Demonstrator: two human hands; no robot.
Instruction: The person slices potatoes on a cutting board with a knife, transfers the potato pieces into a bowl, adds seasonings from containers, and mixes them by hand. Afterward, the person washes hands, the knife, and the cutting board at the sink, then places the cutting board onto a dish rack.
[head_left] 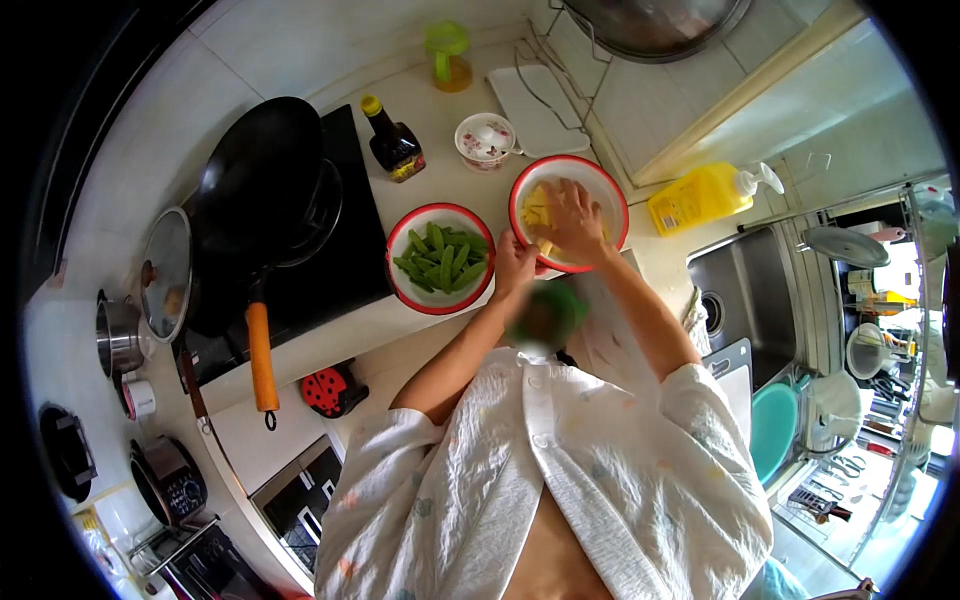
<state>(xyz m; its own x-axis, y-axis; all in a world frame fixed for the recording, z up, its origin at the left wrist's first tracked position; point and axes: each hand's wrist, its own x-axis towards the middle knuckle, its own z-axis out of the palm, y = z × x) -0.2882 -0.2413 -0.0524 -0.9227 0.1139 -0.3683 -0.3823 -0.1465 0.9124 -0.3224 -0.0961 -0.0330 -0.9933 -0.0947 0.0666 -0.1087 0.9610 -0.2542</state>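
Observation:
Pale yellow pieces [537, 208], whose kind I cannot make out, lie in a white bowl [612, 190] with a red rim. My right hand [572, 222] is over this bowl, palm down with fingers spread, reaching into the yellow pieces and covering part of them. At the bowl's near left edge, my left hand [514, 262] grips the rim. Just left of that hand stands a second red-rimmed bowl [402, 225] full of green pea pods [445, 258].
A black wok [255, 170] with an orange handle [260, 350] sits on the stove at left. Behind the bowls stand a dark sauce bottle [393, 145] and a lidded floral pot [484, 142]. Rightward are a yellow pump bottle [695, 200] and the sink [755, 285].

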